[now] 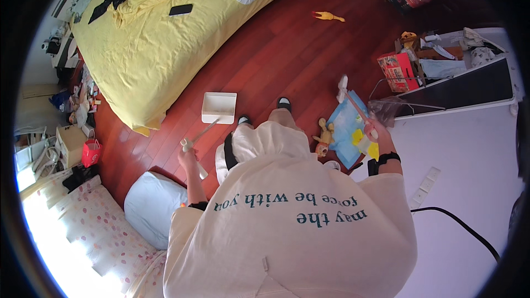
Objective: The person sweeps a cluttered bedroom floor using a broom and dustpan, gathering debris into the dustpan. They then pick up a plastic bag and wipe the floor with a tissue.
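Observation:
My left hand (189,159) is closed around the pale handle of a white long-handled dustpan (219,103), whose tray is over the floor near my feet. On the other side, my right hand (381,139) grips a pink-handled brush (358,106); its whitish head points away from me toward the floor. Below that brush lies a light blue pad (343,124) with yellow pieces (372,147) at its near end, partly hidden by my hand and arm. A tan plush toy (324,137) rests at the pad's left edge.
A bed (143,49) with yellow covers carries a dark phone (181,9). Farther off on the red wooden floor (265,44) lies a yellow rubber chicken (329,16). At right stands a black-sided unit (469,85) beside a red box (398,72). A blue-grey cushion (154,205) is at left.

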`<state>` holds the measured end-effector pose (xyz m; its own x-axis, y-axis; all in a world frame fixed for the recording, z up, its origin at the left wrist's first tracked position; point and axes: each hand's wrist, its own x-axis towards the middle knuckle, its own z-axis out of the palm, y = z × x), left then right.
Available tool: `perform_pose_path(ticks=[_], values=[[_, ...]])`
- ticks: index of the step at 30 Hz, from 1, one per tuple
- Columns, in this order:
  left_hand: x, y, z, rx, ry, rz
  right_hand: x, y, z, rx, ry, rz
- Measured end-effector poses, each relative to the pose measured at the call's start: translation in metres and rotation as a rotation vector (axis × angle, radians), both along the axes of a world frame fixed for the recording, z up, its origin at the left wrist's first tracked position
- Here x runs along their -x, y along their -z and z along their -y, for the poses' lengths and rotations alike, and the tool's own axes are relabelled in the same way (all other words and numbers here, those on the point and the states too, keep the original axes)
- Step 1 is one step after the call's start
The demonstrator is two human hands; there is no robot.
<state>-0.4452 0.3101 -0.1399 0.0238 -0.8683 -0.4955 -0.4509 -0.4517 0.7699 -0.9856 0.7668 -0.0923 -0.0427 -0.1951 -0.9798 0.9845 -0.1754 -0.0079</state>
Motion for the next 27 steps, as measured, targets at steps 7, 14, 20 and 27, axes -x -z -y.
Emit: perform_pose_path(ticks=[7,14,20,27], values=[[0.051,-0.012,-0.025,0.02,-0.1,-0.072,0.028,0.049,0.029,-0.044,-0.194,-0.194],[0.103,-0.017,-0.038,-0.029,-0.043,-0.051,0.01,0.004,0.082,-0.065,-0.625,-0.179],[0.139,-0.011,-0.04,-0.004,0.025,0.017,0.051,-0.057,0.053,0.105,-0.475,-0.069],[0.172,-0.002,-0.03,-0.004,-0.008,-0.004,0.097,-0.085,-0.013,0.024,-0.315,-0.071]])
